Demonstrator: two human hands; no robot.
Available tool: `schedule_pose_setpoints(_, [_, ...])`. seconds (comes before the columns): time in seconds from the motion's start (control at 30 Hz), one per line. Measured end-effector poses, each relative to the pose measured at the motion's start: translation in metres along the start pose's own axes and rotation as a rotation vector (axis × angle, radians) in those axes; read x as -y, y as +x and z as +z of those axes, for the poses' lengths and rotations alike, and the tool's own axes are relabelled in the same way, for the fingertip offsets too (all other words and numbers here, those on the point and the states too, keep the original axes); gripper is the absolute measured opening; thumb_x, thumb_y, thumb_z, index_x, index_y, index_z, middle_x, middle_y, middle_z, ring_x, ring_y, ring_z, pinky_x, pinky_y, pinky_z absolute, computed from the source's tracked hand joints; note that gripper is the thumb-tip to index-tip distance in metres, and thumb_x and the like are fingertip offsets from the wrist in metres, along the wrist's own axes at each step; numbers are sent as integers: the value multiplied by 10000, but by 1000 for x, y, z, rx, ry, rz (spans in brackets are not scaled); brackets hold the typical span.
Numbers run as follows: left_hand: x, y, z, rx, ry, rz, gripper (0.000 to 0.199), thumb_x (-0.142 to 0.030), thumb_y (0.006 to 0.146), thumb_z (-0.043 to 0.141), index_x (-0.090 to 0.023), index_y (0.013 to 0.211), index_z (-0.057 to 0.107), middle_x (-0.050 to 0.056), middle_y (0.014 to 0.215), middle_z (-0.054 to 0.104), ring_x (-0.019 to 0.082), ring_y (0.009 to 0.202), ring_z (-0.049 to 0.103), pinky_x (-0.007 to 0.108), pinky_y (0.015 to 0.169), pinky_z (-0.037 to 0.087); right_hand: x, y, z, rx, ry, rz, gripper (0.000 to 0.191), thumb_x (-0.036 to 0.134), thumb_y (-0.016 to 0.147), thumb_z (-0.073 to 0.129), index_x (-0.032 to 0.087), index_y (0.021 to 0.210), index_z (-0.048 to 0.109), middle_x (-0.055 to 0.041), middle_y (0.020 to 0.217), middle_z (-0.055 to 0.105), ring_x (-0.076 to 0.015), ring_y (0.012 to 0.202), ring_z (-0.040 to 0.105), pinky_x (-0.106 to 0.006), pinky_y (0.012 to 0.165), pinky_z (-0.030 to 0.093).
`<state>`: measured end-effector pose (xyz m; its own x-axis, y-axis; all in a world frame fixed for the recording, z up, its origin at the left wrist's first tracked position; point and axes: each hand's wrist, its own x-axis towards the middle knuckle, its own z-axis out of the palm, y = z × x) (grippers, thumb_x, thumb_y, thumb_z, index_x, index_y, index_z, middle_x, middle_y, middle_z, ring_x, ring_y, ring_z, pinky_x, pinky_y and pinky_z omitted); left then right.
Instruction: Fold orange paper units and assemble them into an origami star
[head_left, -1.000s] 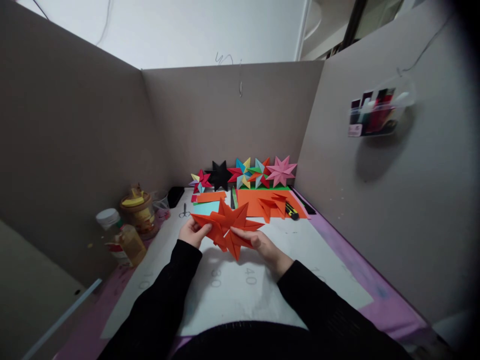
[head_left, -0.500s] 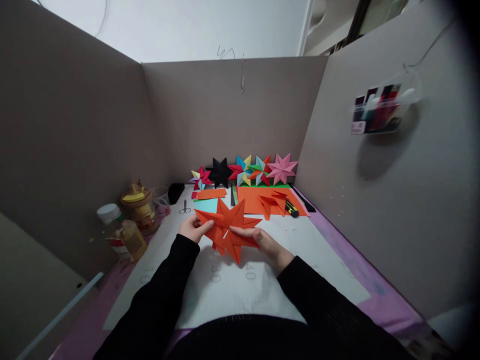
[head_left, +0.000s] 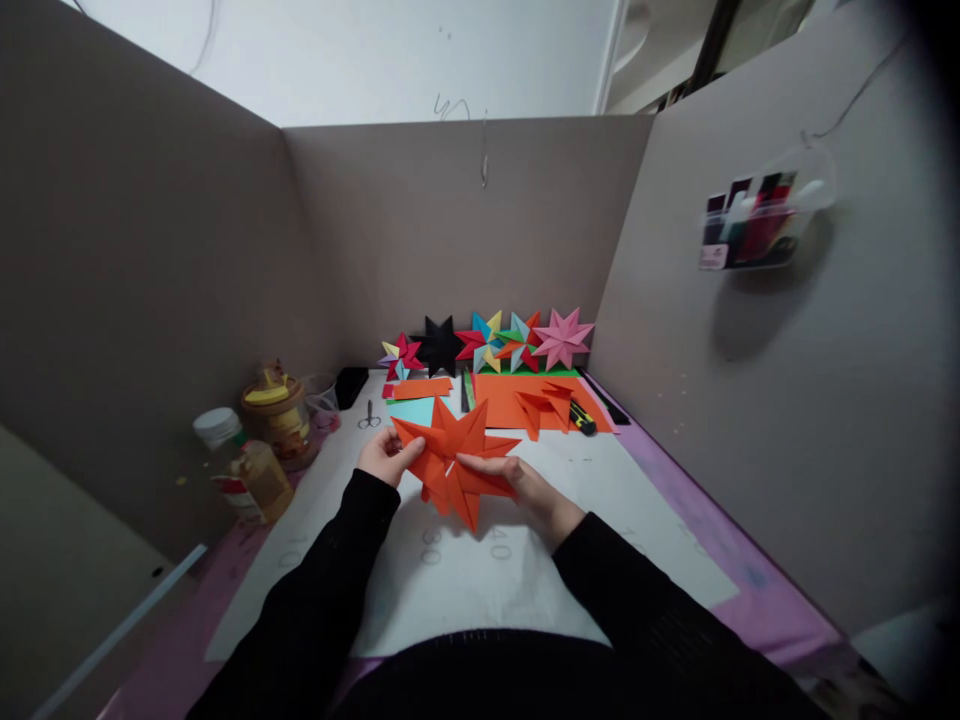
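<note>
Above the white paper sheet point(head_left: 585, 560), both hands hold an orange folded paper star point(head_left: 461, 435) with several points and a small gap at its centre. My left hand point(head_left: 386, 458) pinches its left point, thumb on top. From the right, my right hand point(head_left: 525, 485) grips the star, with the thumb laid across the front toward the centre; its other fingers are hidden behind the paper. Farther back, loose folded orange pieces point(head_left: 544, 408) rest on a flat orange sheet point(head_left: 499, 388), beside a black and yellow cutter point(head_left: 582, 416).
Finished paper stars, including a black one point(head_left: 439, 345) and a pink one point(head_left: 564, 338), lean on the back panel. Small scissors point(head_left: 369, 415) lie at left. A glue bottle point(head_left: 251, 470), a jar point(head_left: 279, 420) and a plastic cup point(head_left: 322, 400) line the left edge.
Almost nothing differs: the star has tilted very slightly in my hands, and both hands keep the same hold.
</note>
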<state>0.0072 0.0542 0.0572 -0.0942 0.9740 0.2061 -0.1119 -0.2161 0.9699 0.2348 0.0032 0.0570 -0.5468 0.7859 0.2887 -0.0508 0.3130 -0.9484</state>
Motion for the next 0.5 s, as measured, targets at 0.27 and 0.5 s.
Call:
schedule_pose_setpoints(0.27, [4,-2,1,27,43,-56,395,-449,481,783,-156,551,527,-23,488,569,100,461,489,225,484,374,3,0,2,11,50,-10,745,726,783,266,200,1234,541,-93,1279,539,-277,1228,446,-477,1082,251])
schedule_pose_setpoints(0.5, [-2,-6,5,-19,96,-64,411,-445,456,791,-170,523,494,-69,403,462,63,387,391,197,420,298,-2,1,3,21,94,-13,748,739,771,261,218,1228,545,-74,1312,508,-286,1254,411,-487,1083,232])
